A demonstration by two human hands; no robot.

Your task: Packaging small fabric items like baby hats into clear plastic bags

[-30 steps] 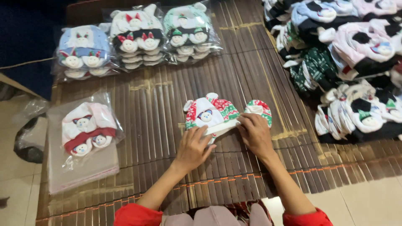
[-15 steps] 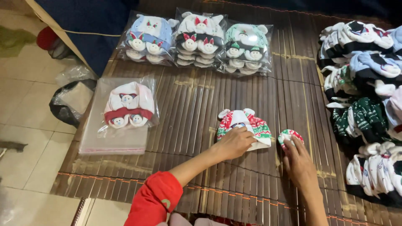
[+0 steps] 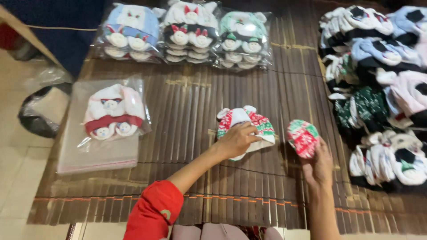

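A red, green and white knitted baby hat (image 3: 256, 123) lies in the middle of a dark bamboo mat (image 3: 191, 111). My left hand (image 3: 237, 140) rests on its near edge with the fingers curled over it. Just to the right, my right hand (image 3: 318, 165) holds a small red and green mitten-like piece (image 3: 302, 138) by its lower edge, slightly apart from the hat.
Three clear bags of baby hat sets (image 3: 187, 33) line the mat's far edge. A pink and red set in a bag (image 3: 111, 116) lies on a stack of clear bags at the left. A heap of loose hats and mittens (image 3: 382, 89) fills the right side. A black bag (image 3: 38, 113) sits on the floor.
The view has swung left and down. My right hand has drawn the small red and green piece away from the hat to the right. My left hand stays on the hat.
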